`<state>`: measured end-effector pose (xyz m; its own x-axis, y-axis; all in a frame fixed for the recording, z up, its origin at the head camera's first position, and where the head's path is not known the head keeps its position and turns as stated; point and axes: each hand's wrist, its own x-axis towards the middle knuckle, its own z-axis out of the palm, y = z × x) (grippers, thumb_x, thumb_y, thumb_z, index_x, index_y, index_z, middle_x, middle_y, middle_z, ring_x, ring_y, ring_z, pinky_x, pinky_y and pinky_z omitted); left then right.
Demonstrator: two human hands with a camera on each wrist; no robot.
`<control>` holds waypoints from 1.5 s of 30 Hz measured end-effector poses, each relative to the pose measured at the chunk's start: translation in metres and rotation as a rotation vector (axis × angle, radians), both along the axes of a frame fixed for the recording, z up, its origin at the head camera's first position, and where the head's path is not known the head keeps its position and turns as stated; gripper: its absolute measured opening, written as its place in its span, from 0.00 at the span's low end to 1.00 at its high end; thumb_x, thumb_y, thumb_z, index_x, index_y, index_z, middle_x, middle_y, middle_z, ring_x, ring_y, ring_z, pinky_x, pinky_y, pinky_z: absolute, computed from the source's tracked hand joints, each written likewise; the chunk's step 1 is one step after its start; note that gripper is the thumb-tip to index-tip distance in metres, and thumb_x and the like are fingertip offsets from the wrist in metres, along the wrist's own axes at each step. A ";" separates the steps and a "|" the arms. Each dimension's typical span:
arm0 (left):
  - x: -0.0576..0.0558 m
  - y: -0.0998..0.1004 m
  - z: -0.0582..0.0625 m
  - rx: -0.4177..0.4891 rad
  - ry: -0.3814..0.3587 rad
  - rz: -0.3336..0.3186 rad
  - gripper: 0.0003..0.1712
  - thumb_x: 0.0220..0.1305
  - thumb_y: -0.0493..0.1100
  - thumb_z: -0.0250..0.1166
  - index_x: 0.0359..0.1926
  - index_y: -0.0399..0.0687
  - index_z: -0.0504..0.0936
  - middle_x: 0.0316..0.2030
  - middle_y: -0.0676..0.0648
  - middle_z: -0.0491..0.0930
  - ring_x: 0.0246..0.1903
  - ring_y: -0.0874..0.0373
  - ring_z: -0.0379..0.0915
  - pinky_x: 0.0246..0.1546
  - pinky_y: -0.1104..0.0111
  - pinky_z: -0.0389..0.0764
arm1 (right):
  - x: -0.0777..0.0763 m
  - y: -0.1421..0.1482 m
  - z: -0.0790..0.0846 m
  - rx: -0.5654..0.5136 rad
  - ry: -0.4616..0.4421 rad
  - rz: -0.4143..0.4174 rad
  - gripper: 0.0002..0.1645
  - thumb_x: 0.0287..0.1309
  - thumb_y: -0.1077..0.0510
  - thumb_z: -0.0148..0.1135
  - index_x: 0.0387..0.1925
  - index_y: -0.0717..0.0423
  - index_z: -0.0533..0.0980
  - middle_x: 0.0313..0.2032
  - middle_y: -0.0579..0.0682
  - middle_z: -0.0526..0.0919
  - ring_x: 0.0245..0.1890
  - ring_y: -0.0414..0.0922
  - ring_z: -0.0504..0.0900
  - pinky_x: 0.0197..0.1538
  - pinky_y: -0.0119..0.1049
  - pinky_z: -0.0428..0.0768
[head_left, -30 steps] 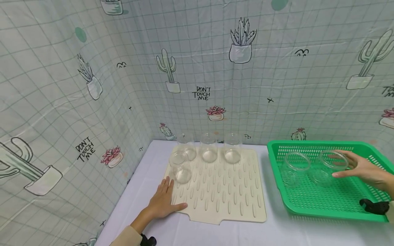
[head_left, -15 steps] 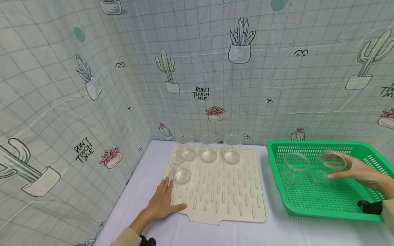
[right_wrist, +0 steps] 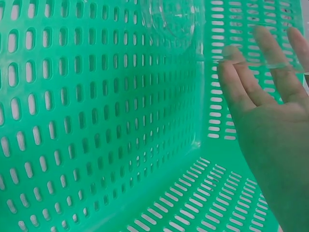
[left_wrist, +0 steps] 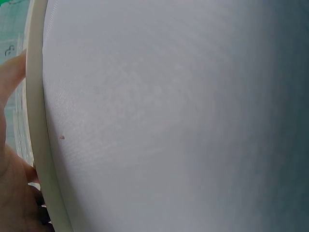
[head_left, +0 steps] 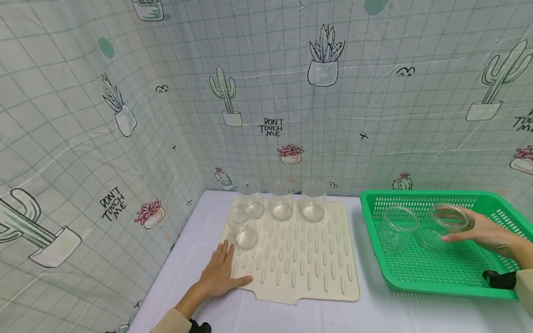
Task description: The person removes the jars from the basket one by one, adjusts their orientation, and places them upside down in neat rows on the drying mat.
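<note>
My left hand (head_left: 217, 274) lies with straight fingers on the left edge of a cream ridged draining mat (head_left: 308, 273); the left wrist view catches the mat's rim (left_wrist: 36, 106) close beside that hand (left_wrist: 17, 193). Inside a green basket (head_left: 416, 273), my right hand (head_left: 491, 231) holds a clear cup (head_left: 433, 236) near its rim, thumb in front and fingers behind. Those fingers show through the clear wall in the right wrist view. Another clear cup (head_left: 393, 236) stands upright to its left.
On the mat, three clear cups stand along the back: left (head_left: 255, 208), middle (head_left: 281, 209) and right (head_left: 313, 210). A fourth cup (head_left: 245, 235) is in front of the left one. White cloth (head_left: 316, 319) covers the table, and a cactus-print curtain (head_left: 358, 106) hangs behind.
My right hand has shifted slightly left, and its thumb has come in closer to the cup's side. The left hand stays on the mat.
</note>
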<state>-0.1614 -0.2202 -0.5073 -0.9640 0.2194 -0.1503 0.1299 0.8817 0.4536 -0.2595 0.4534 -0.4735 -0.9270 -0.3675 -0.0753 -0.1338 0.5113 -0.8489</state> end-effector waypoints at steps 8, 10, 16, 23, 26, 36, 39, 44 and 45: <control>0.001 0.003 0.002 0.044 -0.003 -0.008 0.68 0.55 0.72 0.67 0.74 0.24 0.48 0.75 0.26 0.39 0.75 0.32 0.32 0.72 0.43 0.42 | 0.002 -0.002 0.004 0.039 0.019 -0.036 0.47 0.57 0.66 0.70 0.73 0.51 0.57 0.52 0.16 0.65 0.47 0.19 0.70 0.44 0.61 0.79; 0.001 0.004 0.002 0.035 -0.010 -0.008 0.68 0.55 0.72 0.66 0.74 0.24 0.48 0.75 0.26 0.39 0.75 0.33 0.32 0.72 0.43 0.42 | 0.002 -0.002 0.006 0.069 0.041 -0.059 0.48 0.56 0.65 0.72 0.73 0.52 0.58 0.51 0.16 0.66 0.46 0.19 0.71 0.43 0.60 0.79; 0.001 0.004 -0.001 0.012 0.001 -0.011 0.69 0.56 0.74 0.65 0.75 0.25 0.48 0.75 0.27 0.39 0.75 0.34 0.31 0.73 0.45 0.42 | 0.004 -0.001 0.012 0.109 0.077 -0.082 0.49 0.56 0.64 0.72 0.74 0.53 0.56 0.49 0.15 0.65 0.46 0.17 0.69 0.44 0.65 0.77; -0.001 0.003 -0.006 0.008 0.019 -0.004 0.69 0.55 0.75 0.64 0.75 0.26 0.49 0.75 0.28 0.40 0.75 0.34 0.32 0.73 0.45 0.43 | 0.006 0.001 0.025 0.127 0.116 -0.100 0.49 0.57 0.63 0.72 0.74 0.52 0.56 0.49 0.17 0.66 0.46 0.14 0.67 0.43 0.62 0.79; -0.001 0.004 -0.002 -0.002 -0.001 0.005 0.68 0.55 0.75 0.64 0.75 0.27 0.50 0.75 0.28 0.40 0.75 0.35 0.32 0.73 0.45 0.44 | 0.008 0.002 0.034 0.148 0.127 -0.101 0.48 0.58 0.63 0.71 0.74 0.51 0.56 0.50 0.19 0.67 0.46 0.15 0.68 0.42 0.56 0.81; 0.001 0.003 0.007 0.041 -0.034 0.049 0.67 0.54 0.74 0.66 0.75 0.29 0.51 0.76 0.30 0.42 0.75 0.34 0.35 0.69 0.40 0.52 | 0.016 0.005 0.055 0.147 0.198 -0.100 0.44 0.59 0.66 0.69 0.73 0.54 0.59 0.51 0.20 0.68 0.47 0.19 0.72 0.37 0.28 0.77; 0.003 0.003 0.012 0.058 -0.039 0.064 0.67 0.55 0.73 0.66 0.75 0.29 0.50 0.76 0.30 0.43 0.74 0.32 0.36 0.68 0.38 0.53 | 0.018 0.004 0.059 0.166 0.218 -0.124 0.47 0.59 0.65 0.70 0.74 0.49 0.58 0.51 0.22 0.65 0.44 0.19 0.71 0.35 0.30 0.78; 0.005 0.001 0.022 0.087 -0.023 0.110 0.66 0.56 0.72 0.66 0.76 0.29 0.49 0.75 0.30 0.45 0.74 0.32 0.38 0.67 0.36 0.53 | 0.022 -0.002 0.068 0.196 0.240 -0.166 0.50 0.58 0.63 0.72 0.76 0.43 0.57 0.56 0.40 0.64 0.41 0.21 0.71 0.34 0.31 0.79; 0.005 0.001 0.025 0.090 -0.021 0.119 0.66 0.56 0.72 0.66 0.76 0.29 0.49 0.75 0.30 0.45 0.74 0.32 0.38 0.67 0.36 0.53 | 0.023 -0.004 0.070 0.195 0.253 -0.171 0.51 0.57 0.64 0.72 0.75 0.44 0.57 0.56 0.41 0.63 0.41 0.21 0.71 0.33 0.30 0.79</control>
<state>-0.1564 -0.2191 -0.4822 -0.9808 0.1168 -0.1560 0.0161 0.8461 0.5328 -0.2364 0.4497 -0.4039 -0.9721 -0.2065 0.1111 -0.2255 0.6938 -0.6840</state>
